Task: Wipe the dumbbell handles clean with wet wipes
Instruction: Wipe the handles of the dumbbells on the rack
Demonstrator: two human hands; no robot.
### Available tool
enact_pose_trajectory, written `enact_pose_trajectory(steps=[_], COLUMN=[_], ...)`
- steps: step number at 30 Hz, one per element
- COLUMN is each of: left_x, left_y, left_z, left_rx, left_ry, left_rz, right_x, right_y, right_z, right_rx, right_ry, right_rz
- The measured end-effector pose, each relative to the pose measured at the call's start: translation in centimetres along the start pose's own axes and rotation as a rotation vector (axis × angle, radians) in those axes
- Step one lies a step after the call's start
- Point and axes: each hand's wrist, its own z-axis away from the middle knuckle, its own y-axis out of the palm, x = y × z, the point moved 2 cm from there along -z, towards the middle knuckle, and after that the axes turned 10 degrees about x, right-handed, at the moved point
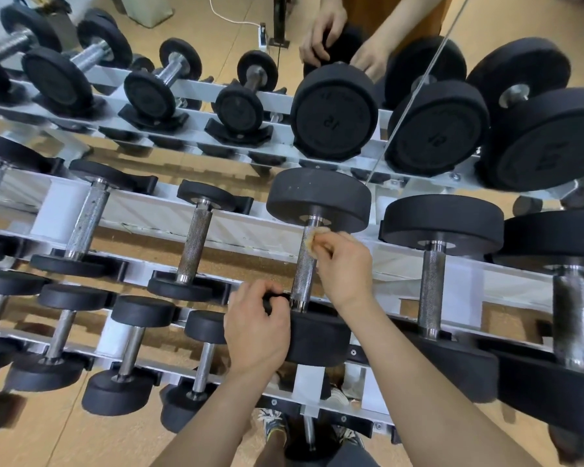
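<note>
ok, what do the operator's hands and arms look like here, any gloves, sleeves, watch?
Left hand and right hand are both ungloved, with no rings showing. Forearms are uncovered down to the frame edge: no sleeve, watch or wristband in view.

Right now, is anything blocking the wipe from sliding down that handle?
Nothing visible. The right hand holds the wipe at the far end of the handle; the left hand grips the near weight, off the handle.
</note>
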Motion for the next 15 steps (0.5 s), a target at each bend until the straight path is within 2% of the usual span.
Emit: enact_pose_trajectory(steps=[4, 5, 7, 8, 10, 12, 15], left_x=[0.1, 0.1, 0.0, 0.0, 0.1, 0.1, -0.5], left_y=[0.0, 0.0, 0.0, 0.0, 0.0, -0.1, -0.6], left_z=[-0.1, -0.1, -0.1, -0.1, -0.3, -0.6, -1.4], left_rx=[-0.014, -0.016, -0.010, -0.002, 0.041, 0.133, 0.267], left_ry=[0.021, 0.024, 0.020, 0.015, 0.011, 0.006, 0.004], left_rz=[-0.021, -0.024, -0.032, -0.045, -0.108, -0.177, -0.287], right_x=[-0.7, -0.6, -0.4, -0.3, -0.1, -0.2, -1.1], right_y=[0.7, 0.5, -0.2, -0.4, 0.0, 1.0, 1.2], right_z=[1.9, 2.0, 0.9, 0.1, -0.6, 0.0, 1.6], right_rx=[0.180, 0.157, -0.025, -0.107, -0.144, -0.065, 0.140], right_ry=[0.036, 0.025, -0.004, -0.009, 0.021, 0.101, 0.217], right_rz=[-0.043, -0.113, -0.241, -0.251, -0.206, -0.153, -0.053])
